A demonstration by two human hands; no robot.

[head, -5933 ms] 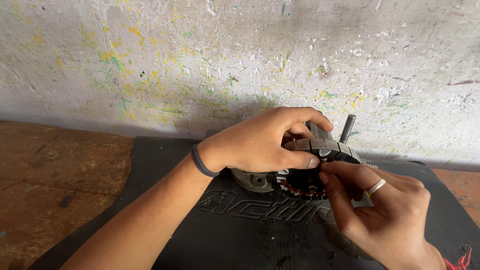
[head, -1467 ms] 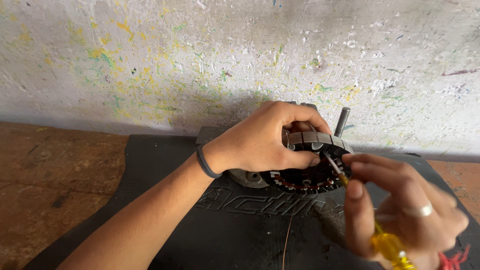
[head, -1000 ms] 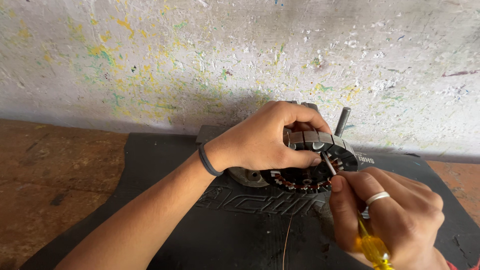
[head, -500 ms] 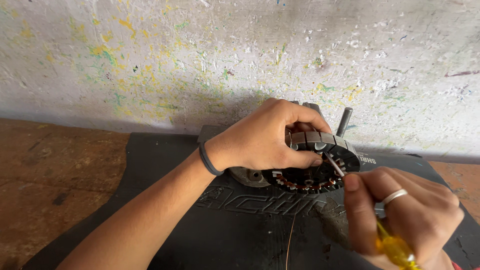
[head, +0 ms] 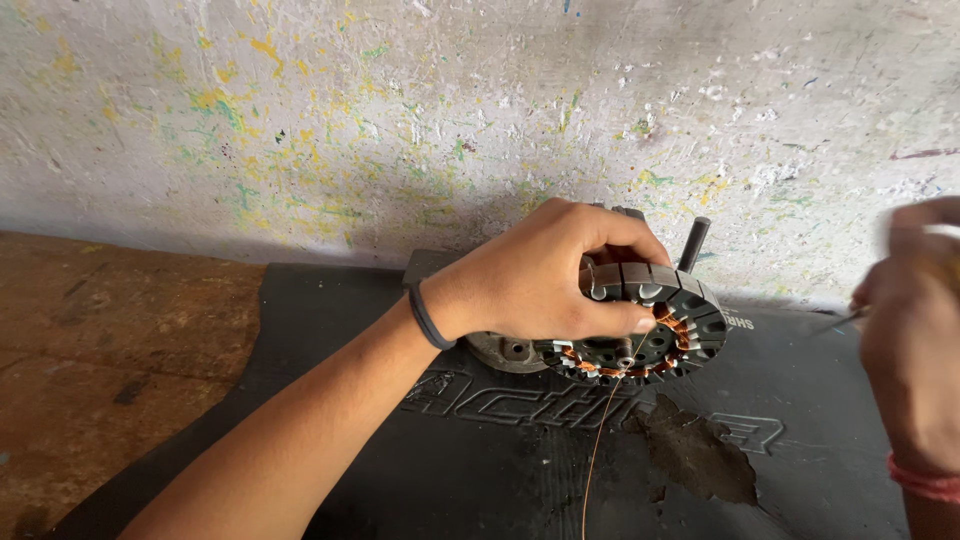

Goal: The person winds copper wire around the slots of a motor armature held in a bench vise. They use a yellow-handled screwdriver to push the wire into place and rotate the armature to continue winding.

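My left hand point(head: 540, 280) grips a round black motor stator point(head: 685, 318) with copper windings in its slots, holding it tilted on edge over a black mat point(head: 400, 470). A thin copper wire point(head: 597, 440) hangs from the stator down across the mat. A dark steel shaft point(head: 693, 243) sticks up behind the stator. My right hand point(head: 915, 350) is blurred at the right edge, well away from the stator, closed around a screwdriver whose thin shaft point(head: 835, 322) points left. A black band sits on my left wrist, a red thread on the right.
A grey metal housing point(head: 505, 352) lies under my left hand. The mat has a torn patch point(head: 695, 455). Worn wooden surface point(head: 110, 340) lies to the left. A paint-speckled wall point(head: 400, 120) stands close behind.
My right hand has pulled the screwdriver out of the stator and swung away to the right edge. A loose copper wire now trails from the stator. My left hand keeps its grip.
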